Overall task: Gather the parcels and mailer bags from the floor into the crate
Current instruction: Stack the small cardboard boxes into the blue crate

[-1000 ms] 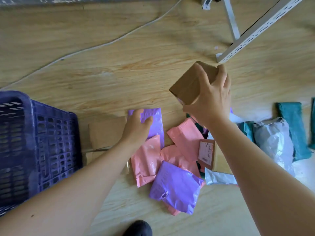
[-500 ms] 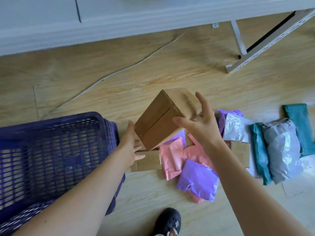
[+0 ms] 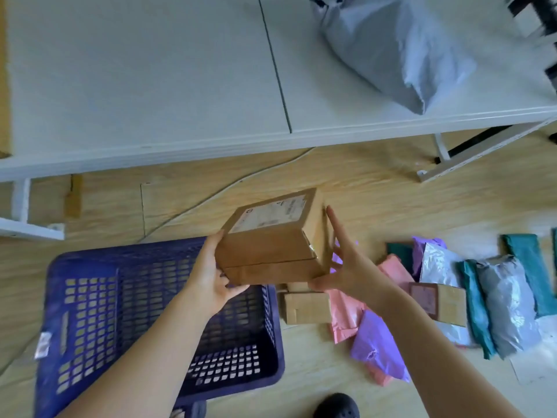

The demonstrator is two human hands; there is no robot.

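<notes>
From where I stand, the person holds a cardboard box (image 3: 271,254) in the air between both hands, just over the right rim of the dark blue plastic crate (image 3: 84,297), with its labelled face turned up. The left hand (image 3: 211,276) cups the box's lower left corner, its grip curled under the bottom edge and the palm against the side. The right hand (image 3: 346,267) lies flat on the box's right face, its grip spread, fingers straight and pointing up, thumb at the near bottom corner. On the wooden floor (image 3: 391,200) right of the crate lie a small cardboard parcel (image 3: 306,307) just beside the crate wall, pink mailer bags (image 3: 346,315), a purple mailer bag (image 3: 376,345) overlapping them, a labelled brown box (image 3: 440,303), teal bags (image 3: 476,303) and a grey bag (image 3: 509,303) farther right. Beyond them, a white desk (image 3: 150,70) carries a large grey mailer bag (image 3: 391,46)
</notes>
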